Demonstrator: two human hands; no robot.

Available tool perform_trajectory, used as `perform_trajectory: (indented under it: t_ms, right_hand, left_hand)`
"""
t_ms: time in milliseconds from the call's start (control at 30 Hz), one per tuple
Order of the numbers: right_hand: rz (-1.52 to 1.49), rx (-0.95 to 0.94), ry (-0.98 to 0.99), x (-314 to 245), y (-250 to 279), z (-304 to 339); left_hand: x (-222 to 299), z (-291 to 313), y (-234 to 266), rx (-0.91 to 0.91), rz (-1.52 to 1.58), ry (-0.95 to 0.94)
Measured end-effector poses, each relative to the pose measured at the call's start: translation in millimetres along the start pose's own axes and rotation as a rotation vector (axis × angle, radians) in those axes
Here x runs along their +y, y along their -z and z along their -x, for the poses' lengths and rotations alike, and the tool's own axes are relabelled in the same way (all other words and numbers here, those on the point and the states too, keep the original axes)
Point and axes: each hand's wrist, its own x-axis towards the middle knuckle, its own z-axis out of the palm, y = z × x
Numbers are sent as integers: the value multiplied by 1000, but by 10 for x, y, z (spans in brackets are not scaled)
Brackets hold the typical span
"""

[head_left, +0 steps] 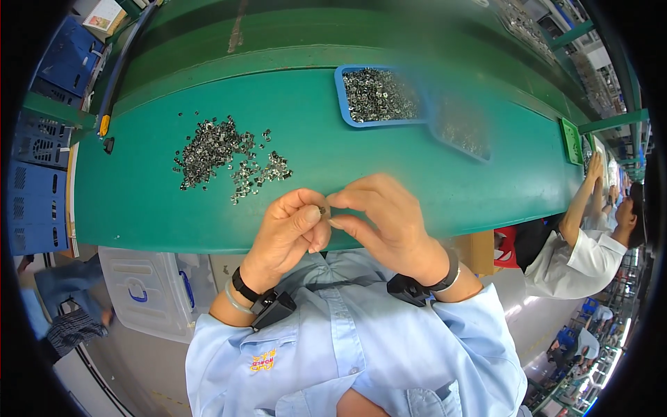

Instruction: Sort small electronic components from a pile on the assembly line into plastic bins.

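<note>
Over the near edge of the green table (pixel 326 153), my two hands meet in front of my body. My left hand (pixel 295 222) pinches a small dark metal part (pixel 321 210) between thumb and fingers. Beside it, my right hand (pixel 385 219) has its thumb and forefinger brought close to the same part; whether these fingertips hold anything is too small to make out. Beyond my left hand lies a loose pile of small black and silver metal pieces (pixel 212 149), with a shinier cluster (pixel 260 174) at its right side.
A blue tray (pixel 340 97) full of small metal pieces stands at the back, and a second tray (pixel 462 132) beside it is blurred. A green tray (pixel 571 141) sits at the far right, near another person (pixel 583 257). Blue crates (pixel 38 201) and a clear plastic box (pixel 142 292) are at the left.
</note>
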Motion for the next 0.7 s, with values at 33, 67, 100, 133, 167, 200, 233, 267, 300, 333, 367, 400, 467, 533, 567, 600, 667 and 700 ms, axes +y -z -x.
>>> perform_trajectory:
  t_ms: [33,67,100,133,167,200,233,267,300,333,367,400,467,533,567,600,667,700]
  right_hand:
    - [0,1,0,12,-14,3]
    - [-10,2,4,23,-29,4]
    - [-20,3,8,34,-44,4]
    - [-30,4,11,47,-53,8]
    - [-30,5,10,62,-62,16]
    - [-35,13,2,78,-72,25]
    - [-40,22,-7,92,-80,33]
    - [-45,30,-15,99,-84,36]
    - [-46,30,-16,104,-84,36]
    - [-48,30,-29,109,-84,35]
    - [-50,31,-42,114,-84,33]
    - [-52,31,-55,117,-83,31]
    - [-48,23,-58,119,-87,21]
    - [-38,9,-65,121,-93,10]
    - [-38,9,-65,125,-91,5]
    - [-31,0,-63,131,-87,-1]
    - [-9,-13,-60,132,-72,-6]
    - [-2,-10,-61,128,-76,-5]
  left_hand:
    - [-8,-6,-5,0,-1,1]
    - [-15,-11,-10,-15,14,3]
    - [-19,-14,-15,-29,28,6]
    - [-21,-17,-18,-44,44,9]
    - [-19,-18,-21,-43,44,10]
    - [-14,-17,-28,-31,20,12]
    - [-6,-15,-36,-18,-4,13]
    - [2,-12,-46,-6,-28,14]
    - [12,-12,-61,-5,-28,14]
    - [27,-11,-83,12,-46,12]
    - [41,-10,-106,29,-64,10]
    - [50,-12,-123,46,-83,8]
    - [59,-15,-148,58,-92,6]
    - [64,-21,-160,79,-111,1]
    - [68,-28,-153,80,-110,1]
    - [71,-41,-136,61,-90,12]
    - [78,-66,-98,14,-49,37]
    - [74,-70,-80,7,-48,39]
